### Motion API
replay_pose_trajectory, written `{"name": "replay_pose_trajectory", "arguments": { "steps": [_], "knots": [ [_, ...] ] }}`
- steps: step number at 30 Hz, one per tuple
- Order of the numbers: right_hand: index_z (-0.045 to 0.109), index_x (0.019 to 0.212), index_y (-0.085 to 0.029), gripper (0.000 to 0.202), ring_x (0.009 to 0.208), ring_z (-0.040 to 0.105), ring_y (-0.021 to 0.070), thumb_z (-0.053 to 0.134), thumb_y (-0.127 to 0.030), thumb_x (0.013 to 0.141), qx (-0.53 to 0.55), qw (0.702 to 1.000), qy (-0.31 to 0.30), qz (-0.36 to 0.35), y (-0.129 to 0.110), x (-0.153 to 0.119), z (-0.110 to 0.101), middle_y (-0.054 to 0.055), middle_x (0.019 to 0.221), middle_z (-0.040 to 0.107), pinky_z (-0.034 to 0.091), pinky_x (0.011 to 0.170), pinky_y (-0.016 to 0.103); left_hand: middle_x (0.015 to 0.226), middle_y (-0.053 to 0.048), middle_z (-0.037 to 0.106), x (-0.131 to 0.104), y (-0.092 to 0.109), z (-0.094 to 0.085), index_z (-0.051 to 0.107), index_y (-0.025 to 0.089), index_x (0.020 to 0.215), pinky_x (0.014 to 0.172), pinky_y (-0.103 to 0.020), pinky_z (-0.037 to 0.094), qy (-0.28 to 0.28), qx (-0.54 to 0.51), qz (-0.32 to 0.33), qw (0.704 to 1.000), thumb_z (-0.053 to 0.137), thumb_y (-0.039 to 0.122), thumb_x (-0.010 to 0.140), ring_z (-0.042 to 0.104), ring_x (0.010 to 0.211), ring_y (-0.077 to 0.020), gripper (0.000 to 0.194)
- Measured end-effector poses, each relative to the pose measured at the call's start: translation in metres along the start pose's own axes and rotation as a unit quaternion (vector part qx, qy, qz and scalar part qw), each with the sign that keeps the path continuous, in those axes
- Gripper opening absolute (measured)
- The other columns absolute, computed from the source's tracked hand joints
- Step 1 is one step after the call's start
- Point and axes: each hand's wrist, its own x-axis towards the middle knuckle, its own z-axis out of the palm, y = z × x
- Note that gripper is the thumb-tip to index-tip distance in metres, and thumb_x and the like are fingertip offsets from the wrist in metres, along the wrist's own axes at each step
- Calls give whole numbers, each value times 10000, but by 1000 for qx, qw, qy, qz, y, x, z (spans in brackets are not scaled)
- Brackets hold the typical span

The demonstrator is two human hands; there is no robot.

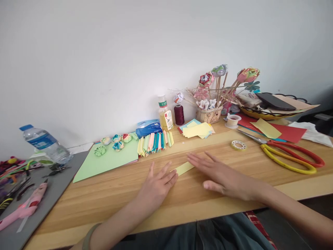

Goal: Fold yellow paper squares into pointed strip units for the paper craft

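A strip of yellow paper (184, 168) lies flat on the wooden table (109, 194) between my hands. The fingertips of my left hand (157, 184) rest on its left end, with the fingers stretched out. My right hand (221, 175) lies over its right end, fingers extended and thumb apart, hiding that end. Beyond them, several folded paper strips (156, 142) in yellow, pink and teal stand in a row. A stack of cut yellow and blue paper slips (196, 130) sits farther back.
Scissors (283, 149) with red and yellow handles and a tape roll (238, 145) are on the right. Folded paper balls (118, 146) rest on green sheets (104, 166). A water bottle (47, 142) and a pink glue gun (31, 205) are left. A basket (209, 114) holds paper flowers.
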Motion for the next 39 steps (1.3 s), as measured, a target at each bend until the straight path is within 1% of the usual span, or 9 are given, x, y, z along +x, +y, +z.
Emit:
{"name": "replay_pose_trajectory", "arguments": {
  "steps": [5,11,16,19,22,26,29,35,39],
  "knots": [
    [142,1450,-88,816,1359,217,283,395,-600,868,-1,996,-53,-77,-24,13,19,190,1468,227,124,1116,516,1375,-75,435,0,0,-5,378,172,1347,986,-739,131,-58,-66,-16,996,292,105,956,226,1364,-286,406],
    [163,1454,-151,732,1339,277,283,409,-548,891,-85,996,-8,-32,14,-12,19,160,1455,288,128,1105,544,1416,-48,369,-1,-10,-10,369,240,1362,983,-739,102,-126,-148,-47,980,307,-96,769,189,1371,-295,684],
    [212,1448,-217,687,1321,311,300,428,-546,884,-132,990,27,-27,31,-21,14,109,1430,368,147,1086,578,1410,-5,383,-5,-16,-15,443,311,1313,1032,-677,100,-139,-232,-93,958,286,-124,687,170,1381,-254,778],
    [317,1416,-219,628,1312,326,317,424,-540,887,-137,990,32,-13,29,-19,12,92,1407,416,172,1069,599,1405,23,395,-9,-19,-11,468,336,1290,1055,-644,111,-129,-275,-113,946,277,-122,677,203,1376,-223,789],
    [449,1341,-183,522,1276,395,289,383,-483,919,-113,993,31,19,26,-16,9,94,1371,473,266,1059,530,1359,33,462,-12,-27,-5,529,342,1236,1064,-632,131,-104,-303,-122,940,281,-110,673,287,1349,-212,763],
    [541,1232,-148,401,1162,507,240,372,-343,927,-44,989,88,115,28,-10,5,116,1278,547,405,974,399,1144,-17,650,-6,-37,-7,704,240,970,1031,-521,341,11,-314,-152,937,333,-51,724,502,1200,-215,532],
    [514,1253,-172,412,1128,506,247,471,-267,854,-9,988,98,119,33,2,2,121,1257,522,410,945,393,1051,-30,688,13,-30,-19,697,211,977,935,-400,464,69,-317,-179,929,367,24,804,608,1029,-187,417],
    [607,826,-185,172,910,541,228,640,-277,685,37,989,82,120,44,33,-5,76,968,583,436,777,326,1129,-72,634,60,3,-29,601,172,1135,944,-418,445,10,-236,-175,956,510,237,874,538,1088,-244,285],
    [502,675,-195,98,624,500,162,567,-249,725,46,975,135,172,43,50,-1,19,686,557,367,574,272,1219,-110,541,75,2,-14,524,150,1206,1009,-473,375,58,-216,-186,957,592,171,812,457,1181,-285,400]
  ]
}}
